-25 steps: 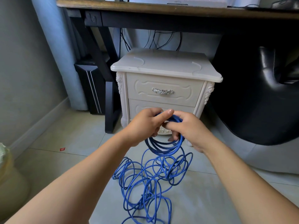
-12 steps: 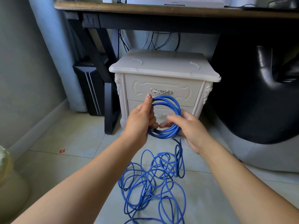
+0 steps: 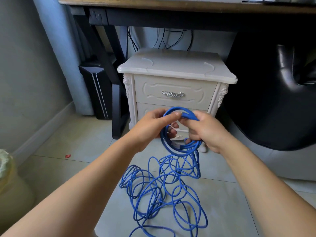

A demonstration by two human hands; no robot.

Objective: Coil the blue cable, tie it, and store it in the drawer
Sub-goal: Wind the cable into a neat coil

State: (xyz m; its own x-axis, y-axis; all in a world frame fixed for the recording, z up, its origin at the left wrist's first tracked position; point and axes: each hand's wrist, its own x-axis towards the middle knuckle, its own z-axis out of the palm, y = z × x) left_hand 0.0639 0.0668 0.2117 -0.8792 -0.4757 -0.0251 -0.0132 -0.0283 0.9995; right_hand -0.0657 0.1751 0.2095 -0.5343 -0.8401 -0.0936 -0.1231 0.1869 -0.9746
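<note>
A long blue cable (image 3: 164, 190) lies in loose tangled loops on the tiled floor. Part of it is wound into a small coil (image 3: 179, 147) held up in front of the cream nightstand. My left hand (image 3: 152, 127) grips the coil's left side, thumb on top. My right hand (image 3: 205, 130) holds the coil's right side with fingers curled round the strands. A clear plug end shows at the coil's bottom. The nightstand's top drawer (image 3: 174, 94) is closed, with a silver handle (image 3: 172, 94). My hands hide most of the lower drawer.
A dark wooden desk (image 3: 171, 6) stands over the nightstand (image 3: 176, 69). A black computer tower (image 3: 97, 89) is at the left, a black leather chair (image 3: 280, 86) at the right. A pale bin (image 3: 10, 185) sits at the far left. Black wires hang behind.
The coil has dropped from in front of the top drawer to the lower drawer's height. My hands came closer together at its top. The loose loops on the floor have shifted.
</note>
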